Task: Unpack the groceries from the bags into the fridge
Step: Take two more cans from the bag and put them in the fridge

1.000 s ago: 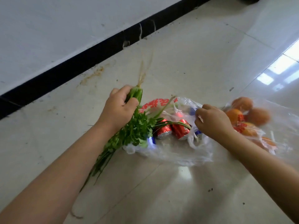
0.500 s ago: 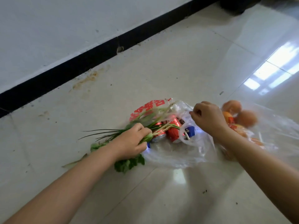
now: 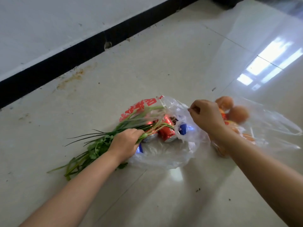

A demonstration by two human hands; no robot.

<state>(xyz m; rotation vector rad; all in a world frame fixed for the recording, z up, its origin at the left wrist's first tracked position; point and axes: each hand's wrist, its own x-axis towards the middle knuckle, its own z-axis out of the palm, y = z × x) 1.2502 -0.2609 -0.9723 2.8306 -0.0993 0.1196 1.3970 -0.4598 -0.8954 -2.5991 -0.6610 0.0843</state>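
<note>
A clear plastic bag [image 3: 165, 154] with red print lies on the tiled floor, holding red cans [image 3: 166, 131] and blue cans [image 3: 183, 128]. My left hand [image 3: 126, 143] is closed around a bunch of green herbs and scallions [image 3: 98, 145], whose leafy ends lie on the floor to the left while the stems reach into the bag's mouth. My right hand [image 3: 206, 117] pinches the bag's upper edge. A second clear bag [image 3: 268, 128] with oranges [image 3: 239, 113] lies just right of that hand, partly hidden by my right forearm.
A white wall with a black skirting board [image 3: 82, 51] runs diagonally behind the bags. A brownish stain [image 3: 73, 77] marks the floor near it. Glossy tiles [image 3: 164, 202] stretch toward me and to the right, with window glare at the right.
My left hand has brought the greens down from upright beside the bag to flat on the floor at its left. My right hand has stayed on the bag's edge.
</note>
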